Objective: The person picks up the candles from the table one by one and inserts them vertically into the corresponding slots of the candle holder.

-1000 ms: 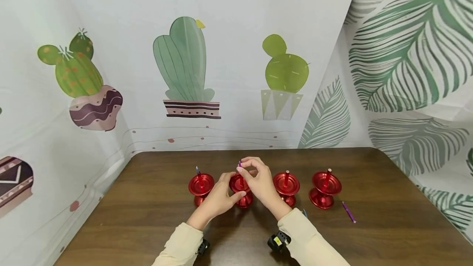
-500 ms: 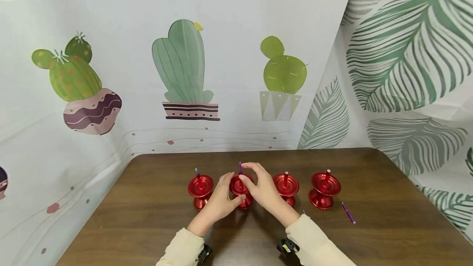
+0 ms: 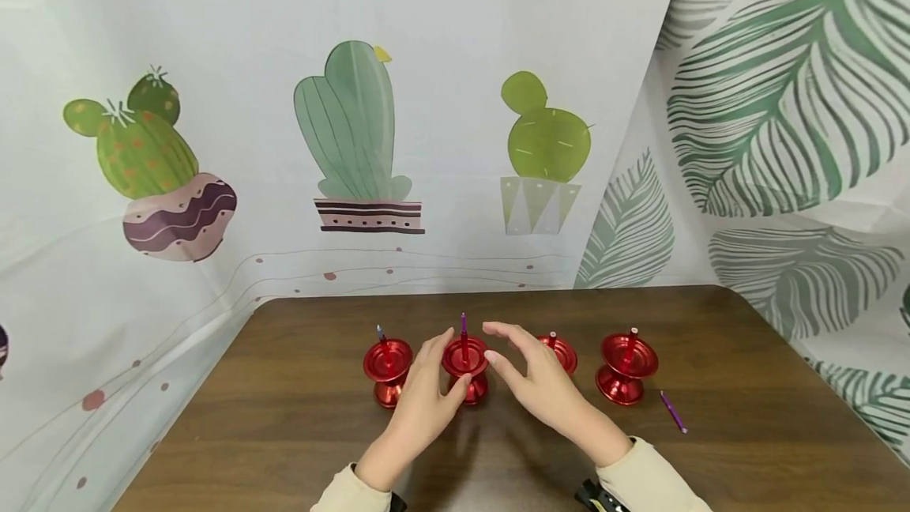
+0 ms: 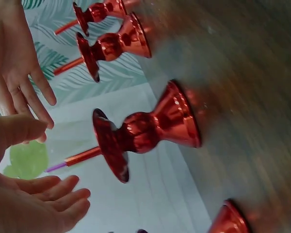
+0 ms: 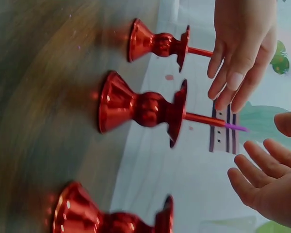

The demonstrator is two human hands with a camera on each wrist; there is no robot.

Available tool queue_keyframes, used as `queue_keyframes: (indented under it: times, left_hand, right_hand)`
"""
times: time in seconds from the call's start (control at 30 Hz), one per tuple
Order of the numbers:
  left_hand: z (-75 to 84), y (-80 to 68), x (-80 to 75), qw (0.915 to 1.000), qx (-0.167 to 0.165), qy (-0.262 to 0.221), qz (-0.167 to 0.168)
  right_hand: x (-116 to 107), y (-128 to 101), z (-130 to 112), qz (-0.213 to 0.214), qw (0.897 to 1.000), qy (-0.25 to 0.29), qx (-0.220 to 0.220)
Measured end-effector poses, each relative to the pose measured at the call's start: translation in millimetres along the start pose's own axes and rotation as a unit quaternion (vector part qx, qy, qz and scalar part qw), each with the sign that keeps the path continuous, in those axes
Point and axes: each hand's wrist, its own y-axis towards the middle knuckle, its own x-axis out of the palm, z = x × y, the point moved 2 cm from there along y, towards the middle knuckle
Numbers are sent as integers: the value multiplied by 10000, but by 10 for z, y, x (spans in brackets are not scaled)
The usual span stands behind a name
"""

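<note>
A thin purple candle [image 3: 464,324] stands upright in the tube of the second red candle holder [image 4: 140,131] from the left. My left hand [image 3: 424,393] is beside that holder on its left, fingers extended and thumb apart, gripping nothing. To the right of the same holder, my right hand [image 3: 547,385] hovers with spread fingers, apart from the candle. In the right wrist view, the candle's purple tip sits in the gap between both hands. The leftmost holder [image 3: 388,363] bears a bluish candle [image 3: 380,333]. My right hand partly covers the third holder [image 3: 565,354].
At the right stands a fourth red holder [image 3: 627,360], its tube showing a pale top. Near it another thin purple candle [image 3: 673,412] lies on the brown table [image 3: 284,417]. Behind the table hangs a white cloth [image 3: 455,141] printed with cacti and leaves.
My right fingers pinched the purple candle over the second holder, then let go. That hand has drawn back to the right, now overlapping the third holder. My left hand has barely moved.
</note>
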Motion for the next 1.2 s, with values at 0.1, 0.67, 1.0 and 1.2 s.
queue_keyframes:
  times: [0.1,0.67,1.0,1.2]
  left_hand:
    - [89,-6,7,9994,284,-220,-22]
    - [414,196,483,9914,340,-464,-1173]
    - [397,358,739,9870,-17,-404,-1558]
    - [360,418,866,9863,-144,-356,-1603]
  right_hand:
    - [-124,-50,-33,138,9995,-189,-204]
    - [-595,-509,17,1264,9788,-1597,230]
    - [-650,-743,156,580,9800,-1829,517]
    - [-584,-831,271,-43,9767,-2005,770]
